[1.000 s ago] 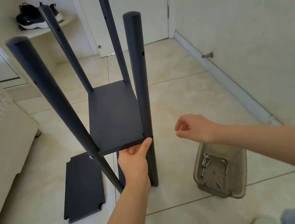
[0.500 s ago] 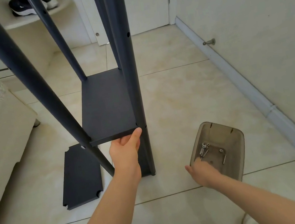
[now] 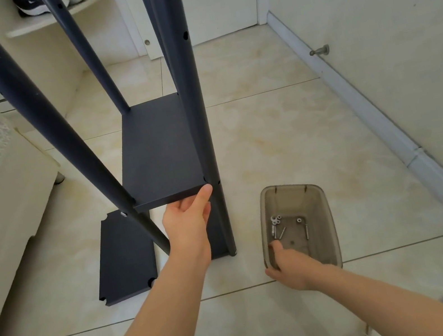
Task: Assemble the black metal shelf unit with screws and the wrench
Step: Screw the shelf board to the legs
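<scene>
Looks like we're fastening the shelf. Left grip [image 3: 186, 221] holds the shelf panel [image 3: 159, 155] by its front edge, against the front-right post [image 3: 195, 113]. Right grip [image 3: 287, 262] is in the bin [image 3: 290, 185] near the screws [image 3: 280, 230]; we can't tell if it's pinched one. Next, probably: take one screw, line up the post hole.

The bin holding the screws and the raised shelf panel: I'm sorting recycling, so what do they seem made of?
Bin: seemingly smoky translucent plastic; its walls are see-through. Shelf panel: matte black, even finish, thin edge; likely painted metal, though coated board is possible.
</scene>
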`<state>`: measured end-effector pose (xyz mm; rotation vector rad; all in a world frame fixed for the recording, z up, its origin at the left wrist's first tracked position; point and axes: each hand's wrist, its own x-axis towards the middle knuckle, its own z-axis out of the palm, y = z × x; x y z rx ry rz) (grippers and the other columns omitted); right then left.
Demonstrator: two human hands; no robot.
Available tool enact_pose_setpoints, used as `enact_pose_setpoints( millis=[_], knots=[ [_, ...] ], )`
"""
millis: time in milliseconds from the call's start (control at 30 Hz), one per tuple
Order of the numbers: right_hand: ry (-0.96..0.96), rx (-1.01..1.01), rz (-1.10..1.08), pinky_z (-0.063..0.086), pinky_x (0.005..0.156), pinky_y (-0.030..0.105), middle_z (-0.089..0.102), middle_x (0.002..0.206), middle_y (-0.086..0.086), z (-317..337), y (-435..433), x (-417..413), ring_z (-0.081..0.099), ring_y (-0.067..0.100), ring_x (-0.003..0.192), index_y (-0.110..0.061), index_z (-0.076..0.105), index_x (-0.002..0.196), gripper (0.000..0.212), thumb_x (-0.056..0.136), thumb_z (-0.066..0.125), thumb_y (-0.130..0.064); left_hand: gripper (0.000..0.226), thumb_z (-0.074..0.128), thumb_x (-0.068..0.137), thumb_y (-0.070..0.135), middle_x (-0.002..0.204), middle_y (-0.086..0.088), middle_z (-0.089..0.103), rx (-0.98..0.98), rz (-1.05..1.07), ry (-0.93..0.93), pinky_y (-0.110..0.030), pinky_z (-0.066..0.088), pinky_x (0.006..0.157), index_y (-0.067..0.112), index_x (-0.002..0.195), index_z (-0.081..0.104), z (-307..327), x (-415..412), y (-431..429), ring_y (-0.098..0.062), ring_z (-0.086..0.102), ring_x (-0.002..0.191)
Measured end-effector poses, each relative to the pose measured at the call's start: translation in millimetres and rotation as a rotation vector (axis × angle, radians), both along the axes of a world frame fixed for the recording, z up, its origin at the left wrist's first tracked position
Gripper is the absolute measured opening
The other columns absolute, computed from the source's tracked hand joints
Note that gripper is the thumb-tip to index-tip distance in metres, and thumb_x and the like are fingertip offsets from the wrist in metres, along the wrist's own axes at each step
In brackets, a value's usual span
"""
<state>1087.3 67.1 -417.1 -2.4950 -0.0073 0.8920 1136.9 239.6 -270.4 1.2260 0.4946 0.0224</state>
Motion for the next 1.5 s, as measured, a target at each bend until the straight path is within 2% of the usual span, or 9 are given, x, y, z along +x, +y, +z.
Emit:
enact_pose_setpoints(
  millis=[133,233,367,500,600,700,800,1000,1500],
  knots=[
    [0.068,0.095,0.042,0.042,0.081,0.028,0.058,0.124,0.01,3,6,-1,0.052,0.018,0.095,-0.014,0.022,0.147,0.068,0.096,0.054,-0.044,0.021,0.074,0.087,0.011,0.098,0.007,0.075,0.014,0.006,0.01,-0.028,0.054,0.093,0.024,0.1,0.065,-1,0,2,-0.012,0.069,0.1],
    [0.118,0.135,0.038,0.043,0.084,0.027,0.059,0.123,0.005,6,6,3,0.055,0.017,0.101,-0.015,0.034,0.143,0.062,0.095,0.054,-0.049,0.02,0.074,0.087,0.011,0.096,0.007,0.074,0.012,0.008,0.012,-0.028,0.055,0.094,0.024,0.099,0.065,-1,-1,2,-0.012,0.069,0.099],
    [0.036,0.049,-0.032,0.045,0.081,0.03,0.064,0.114,0.009,9,0,17,0.058,0.021,0.096,-0.01,0.057,0.116,0.039,0.102,0.043,-0.044,0.02,0.073,0.088,0.01,0.096,0.008,0.075,0.003,-0.001,0.005,-0.028,0.054,0.094,0.025,0.098,0.065,0,-2,3,-0.011,0.069,0.098],
    [0.019,-0.136,-0.036,0.041,0.071,0.027,0.067,0.105,0.016,-4,-15,27,0.062,0.029,0.094,-0.01,0.055,0.085,0.023,0.102,0.043,-0.021,0.021,0.074,0.087,0.01,0.099,0.007,0.075,0.006,0.0,0.008,-0.028,0.054,0.095,0.024,0.1,0.065,-1,-2,3,-0.011,0.069,0.099],
    [0.077,-0.244,0.018,0.042,0.074,0.028,0.063,0.12,0.019,-12,-20,30,0.061,0.033,0.108,-0.005,0.06,0.101,0.019,0.1,0.043,-0.014,0.021,0.074,0.087,0.01,0.095,0.009,0.076,-0.001,0.001,0.004,-0.027,0.055,0.092,0.023,0.1,0.065,-2,-2,5,-0.01,0.07,0.097],
    [0.127,-0.283,0.05,0.041,0.076,0.028,0.059,0.124,0.019,-24,-21,29,0.058,0.031,0.105,0.0,0.055,0.119,0.027,0.101,0.043,-0.015,0.021,0.075,0.086,0.009,0.089,0.012,0.077,-0.004,-0.004,-0.002,-0.025,0.055,0.09,0.023,0.099,0.066,-2,-2,5,-0.009,0.071,0.095],
    [0.166,-0.312,0.073,0.041,0.076,0.028,0.058,0.126,0.019,-41,-18,31,0.059,0.031,0.112,0.001,0.054,0.121,0.027,0.099,0.043,-0.01,0.021,0.074,0.087,0.01,0.092,0.011,0.077,0.004,-0.002,0.002,-0.025,0.055,0.089,0.025,0.099,0.066,-3,-2,6,-0.009,0.071,0.097],
    [0.188,-0.394,0.148,0.047,0.097,0.033,0.055,0.134,0.021,-60,-9,34,0.057,0.032,0.121,0.002,0.051,0.131,0.035,0.098,0.042,-0.003,0.021,0.075,0.087,0.011,0.092,0.011,0.077,0.011,-0.026,-0.002,-0.023,0.055,0.086,0.024,0.1,0.067,-5,-2,9,-0.006,0.072,0.093],
    [0.125,-0.479,0.09,0.049,0.094,0.034,0.057,0.132,0.013,-75,-4,43,0.058,0.028,0.12,-0.006,0.056,0.13,0.035,0.097,0.045,-0.001,0.022,0.075,0.085,0.01,0.089,0.011,0.077,-0.025,-0.044,-0.006,-0.019,0.054,0.079,0.022,0.102,0.067,-8,1,12,-0.002,0.073,0.088]
  ],
)
